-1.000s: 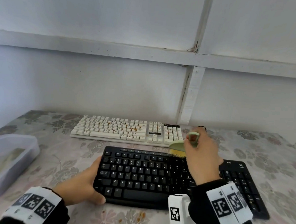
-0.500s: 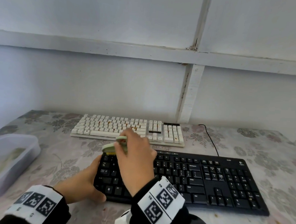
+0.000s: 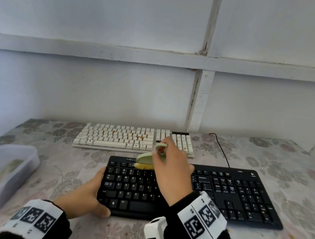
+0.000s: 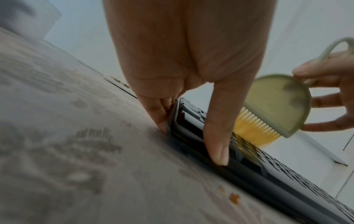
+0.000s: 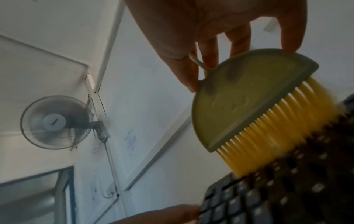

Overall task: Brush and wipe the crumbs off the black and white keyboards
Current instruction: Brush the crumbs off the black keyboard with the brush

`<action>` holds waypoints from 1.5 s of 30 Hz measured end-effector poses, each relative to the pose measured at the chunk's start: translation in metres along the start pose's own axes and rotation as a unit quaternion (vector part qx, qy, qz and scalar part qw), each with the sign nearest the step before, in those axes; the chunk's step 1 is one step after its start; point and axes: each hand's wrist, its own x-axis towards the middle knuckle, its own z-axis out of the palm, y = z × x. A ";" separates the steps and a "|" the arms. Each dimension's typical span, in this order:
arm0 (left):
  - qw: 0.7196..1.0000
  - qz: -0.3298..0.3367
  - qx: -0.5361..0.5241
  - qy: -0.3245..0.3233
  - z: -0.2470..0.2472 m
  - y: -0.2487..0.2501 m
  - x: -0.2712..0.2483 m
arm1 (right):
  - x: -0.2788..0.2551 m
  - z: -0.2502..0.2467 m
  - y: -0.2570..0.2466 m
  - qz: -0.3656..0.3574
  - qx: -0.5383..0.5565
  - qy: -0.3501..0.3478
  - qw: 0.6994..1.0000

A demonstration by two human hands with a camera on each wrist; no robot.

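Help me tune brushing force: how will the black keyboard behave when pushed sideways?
The black keyboard looks flat, thin and rigid, so it probably slides rather than tips or bends. It is likely light: the left hand braces its left end while the brush touches its keys. The smooth-looking tablecloth may offer little grip.

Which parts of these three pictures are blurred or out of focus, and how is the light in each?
Head view: evenly lit and sharp, with the legends on the black keyboard readable. Left wrist view: the near tablecloth is soft, while the brush is clearer. Right wrist view: dimmer; the bristles and the keys under them are smeared, but the wall fan is fairly crisp.
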 end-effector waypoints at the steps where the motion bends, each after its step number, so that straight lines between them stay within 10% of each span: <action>1: 1.000 -0.001 0.004 -0.001 0.000 0.000 0.000 | 0.001 -0.004 0.003 0.000 -0.016 0.010 1.000; 45: 0.999 0.020 -0.038 -0.017 -0.002 -0.008 0.003 | 0.001 -0.087 0.093 -0.015 0.154 0.142 0.978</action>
